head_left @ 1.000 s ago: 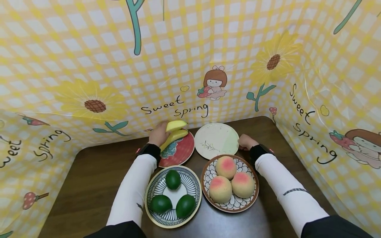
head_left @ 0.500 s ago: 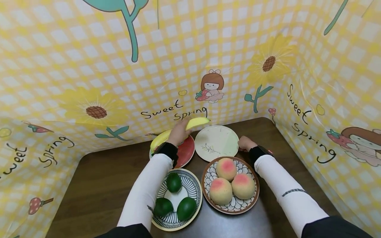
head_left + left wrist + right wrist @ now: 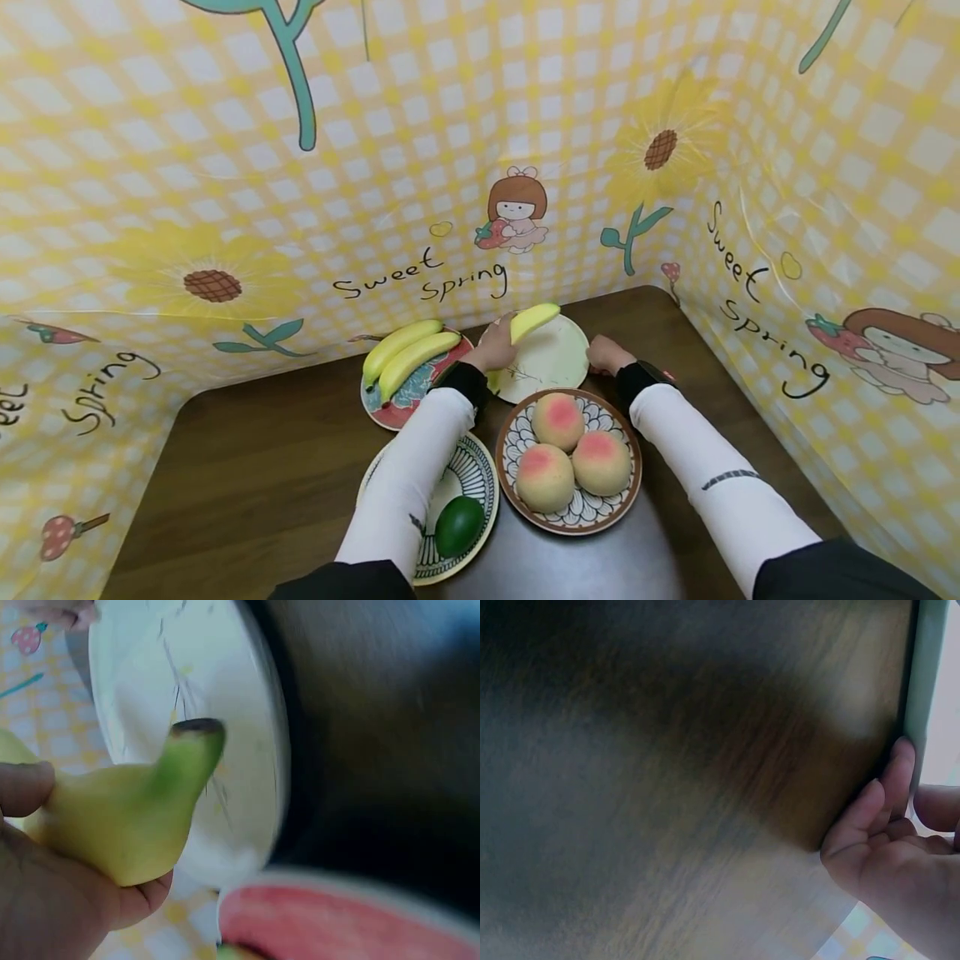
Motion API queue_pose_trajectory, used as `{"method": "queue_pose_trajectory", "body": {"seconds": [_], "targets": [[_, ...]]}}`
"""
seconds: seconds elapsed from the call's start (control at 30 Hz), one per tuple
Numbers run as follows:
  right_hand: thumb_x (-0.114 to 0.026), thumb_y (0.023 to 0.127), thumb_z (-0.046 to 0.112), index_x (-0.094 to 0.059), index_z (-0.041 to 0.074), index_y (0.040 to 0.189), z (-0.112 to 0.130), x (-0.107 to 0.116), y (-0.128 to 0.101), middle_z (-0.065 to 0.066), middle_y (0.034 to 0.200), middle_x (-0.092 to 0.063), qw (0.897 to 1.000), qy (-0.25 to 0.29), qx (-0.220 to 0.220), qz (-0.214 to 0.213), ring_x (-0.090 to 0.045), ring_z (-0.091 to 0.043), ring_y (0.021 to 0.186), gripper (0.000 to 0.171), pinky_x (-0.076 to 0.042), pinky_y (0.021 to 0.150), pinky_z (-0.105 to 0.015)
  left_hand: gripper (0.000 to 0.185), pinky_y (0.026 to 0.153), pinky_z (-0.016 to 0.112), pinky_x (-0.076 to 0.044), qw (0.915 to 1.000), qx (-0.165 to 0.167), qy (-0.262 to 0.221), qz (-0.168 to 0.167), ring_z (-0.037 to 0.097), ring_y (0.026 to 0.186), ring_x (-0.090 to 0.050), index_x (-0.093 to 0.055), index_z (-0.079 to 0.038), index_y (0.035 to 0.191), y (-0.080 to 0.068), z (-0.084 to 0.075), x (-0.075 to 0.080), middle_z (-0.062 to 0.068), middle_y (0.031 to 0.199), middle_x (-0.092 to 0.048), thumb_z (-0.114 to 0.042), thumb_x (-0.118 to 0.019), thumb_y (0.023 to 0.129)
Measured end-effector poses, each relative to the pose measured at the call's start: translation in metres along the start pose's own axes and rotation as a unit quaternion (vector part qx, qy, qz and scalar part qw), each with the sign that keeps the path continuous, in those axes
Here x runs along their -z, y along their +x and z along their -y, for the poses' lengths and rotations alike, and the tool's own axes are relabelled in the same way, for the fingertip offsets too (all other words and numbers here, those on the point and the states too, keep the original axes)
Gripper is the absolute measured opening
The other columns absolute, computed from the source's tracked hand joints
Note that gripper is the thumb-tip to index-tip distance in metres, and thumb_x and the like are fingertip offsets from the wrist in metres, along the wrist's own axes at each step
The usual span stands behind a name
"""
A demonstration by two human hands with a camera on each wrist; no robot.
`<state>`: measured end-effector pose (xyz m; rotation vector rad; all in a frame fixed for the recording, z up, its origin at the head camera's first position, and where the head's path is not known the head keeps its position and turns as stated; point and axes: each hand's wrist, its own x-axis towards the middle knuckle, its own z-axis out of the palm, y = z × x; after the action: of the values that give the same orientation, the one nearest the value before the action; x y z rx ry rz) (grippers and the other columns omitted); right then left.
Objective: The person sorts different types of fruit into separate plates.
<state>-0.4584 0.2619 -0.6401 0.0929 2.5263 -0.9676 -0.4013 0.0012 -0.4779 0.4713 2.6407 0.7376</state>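
Note:
My left hand (image 3: 493, 346) grips a yellow banana (image 3: 534, 321) above the left part of the cream plate (image 3: 562, 362). Up close in the left wrist view, thumb and fingers wrap the banana (image 3: 127, 817), its green stem end pointing outward over the plate (image 3: 247, 682). On the plate's right side, my right hand (image 3: 609, 354) pinches the rim; the right wrist view has the thumb on one side of that rim (image 3: 930, 682) and fingers on the other. Two more bananas (image 3: 412, 358) lie side by side on the red patterned plate (image 3: 397, 414) to the left.
Nearer me, a brown-rimmed plate (image 3: 633, 479) bears three peaches (image 3: 558, 421). Left of it, a blue-striped plate (image 3: 483, 458) shows one green oval fruit (image 3: 459, 527); my left forearm covers the rest. A checkered cloth (image 3: 420, 183) walls the dark wooden table (image 3: 247, 467).
My left hand has lifted one banana off the red plate and carried it right to above the cream plate. The right hand has kept its hold on the rim.

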Motion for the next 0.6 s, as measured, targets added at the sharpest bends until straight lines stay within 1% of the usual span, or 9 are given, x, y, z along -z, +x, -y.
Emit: {"method": "queue_pose_trajectory", "body": {"seconds": [0.07, 0.13, 0.2, 0.27, 0.3, 0.37, 0.43, 0.5, 0.6], "targets": [[-0.036, 0.097, 0.004, -0.064, -0.001, 0.072, 0.013, 0.005, -0.019, -0.009, 0.063, -0.061, 1.000, 0.004, 0.001, 0.000, -0.058, -0.023, 0.059, 0.039, -0.053, 0.057, -0.034, 0.066, 0.122, 0.051, -0.031, 0.9998, 0.002, -0.015, 0.016, 0.044, 0.149, -0.035, -0.014, -0.005, 0.163, 0.003, -0.004, -0.007, 0.029, 0.160, -0.034, -0.010, -0.047, 0.106], [-0.036, 0.097, 0.005, -0.065, -0.001, 0.073, -0.002, -0.001, 0.006, -0.009, 0.064, -0.062, 1.000, 0.008, -0.009, -0.003, -0.060, -0.024, 0.061, 0.038, -0.054, 0.058, -0.036, 0.065, 0.123, 0.050, -0.031, 0.9995, -0.002, -0.025, 0.021, 0.042, 0.150, -0.035, -0.016, -0.005, 0.163, 0.008, -0.006, -0.013, 0.029, 0.160, -0.035, -0.011, -0.049, 0.106], [-0.036, 0.097, 0.005, -0.065, 0.001, 0.072, -0.007, -0.003, 0.012, -0.008, 0.063, -0.062, 1.000, 0.014, -0.003, -0.012, -0.060, -0.023, 0.060, 0.038, -0.053, 0.057, -0.035, 0.064, 0.123, 0.049, -0.032, 0.9993, -0.014, -0.029, 0.018, 0.041, 0.151, -0.036, -0.020, -0.001, 0.161, 0.014, -0.008, -0.019, 0.028, 0.160, -0.037, -0.012, -0.051, 0.106], [-0.035, 0.096, 0.005, -0.061, 0.005, 0.066, -0.011, -0.004, 0.014, -0.005, 0.058, -0.060, 0.999, 0.020, 0.012, -0.022, -0.057, -0.019, 0.054, 0.040, -0.049, 0.051, -0.031, 0.063, 0.122, 0.048, -0.034, 0.9993, -0.026, -0.024, 0.012, 0.039, 0.148, -0.040, -0.024, 0.002, 0.159, 0.021, -0.007, -0.025, 0.027, 0.158, -0.041, -0.012, -0.053, 0.105], [-0.035, 0.097, 0.004, -0.061, 0.003, 0.068, 0.000, -0.001, 0.003, -0.006, 0.060, -0.060, 1.000, 0.018, -0.003, -0.020, -0.057, -0.020, 0.055, 0.040, -0.049, 0.052, -0.032, 0.063, 0.121, 0.047, -0.036, 0.9993, -0.031, -0.019, 0.009, 0.039, 0.146, -0.043, -0.026, 0.003, 0.158, 0.024, -0.007, -0.028, 0.027, 0.156, -0.043, -0.012, -0.054, 0.104], [-0.034, 0.097, 0.001, -0.057, 0.003, 0.065, 0.043, 0.015, -0.053, -0.004, 0.058, -0.055, 1.000, 0.016, -0.012, -0.016, -0.053, -0.017, 0.054, 0.039, -0.046, 0.051, -0.029, 0.062, 0.119, 0.047, -0.038, 0.9991, -0.038, -0.018, 0.004, 0.039, 0.143, -0.047, -0.029, 0.004, 0.157, 0.027, -0.006, -0.034, 0.028, 0.154, -0.047, -0.012, -0.055, 0.104], [-0.036, 0.099, -0.001, -0.056, 0.002, 0.067, 0.065, 0.022, -0.079, -0.005, 0.060, -0.054, 0.999, 0.010, -0.039, -0.010, -0.053, -0.019, 0.056, 0.038, -0.047, 0.053, -0.030, 0.061, 0.117, 0.047, -0.040, 0.9992, -0.036, -0.019, -0.001, 0.040, 0.140, -0.050, -0.030, 0.004, 0.157, 0.028, -0.006, -0.038, 0.028, 0.151, -0.049, -0.013, -0.056, 0.104], [-0.037, 0.100, 0.001, -0.057, 0.000, 0.068, 0.065, 0.021, -0.080, -0.007, 0.063, -0.054, 0.999, 0.009, -0.041, -0.009, -0.053, -0.021, 0.059, 0.038, -0.047, 0.055, -0.032, 0.060, 0.112, 0.047, -0.043, 0.9992, -0.032, -0.021, -0.009, 0.040, 0.135, -0.053, -0.032, 0.005, 0.156, 0.028, -0.007, -0.042, 0.029, 0.147, -0.052, -0.015, -0.056, 0.104], [-0.034, 0.096, 0.004, -0.056, 0.002, 0.063, 0.022, 0.004, -0.033, -0.009, 0.059, -0.054, 1.000, 0.012, 0.006, -0.023, -0.053, -0.023, 0.054, 0.040, -0.046, 0.050, -0.032, 0.059, 0.105, 0.047, -0.047, 0.9993, -0.018, -0.022, -0.023, 0.040, 0.126, -0.056, -0.036, 0.004, 0.154, 0.026, -0.010, -0.048, 0.030, 0.140, -0.055, -0.018, -0.058, 0.104]]}}
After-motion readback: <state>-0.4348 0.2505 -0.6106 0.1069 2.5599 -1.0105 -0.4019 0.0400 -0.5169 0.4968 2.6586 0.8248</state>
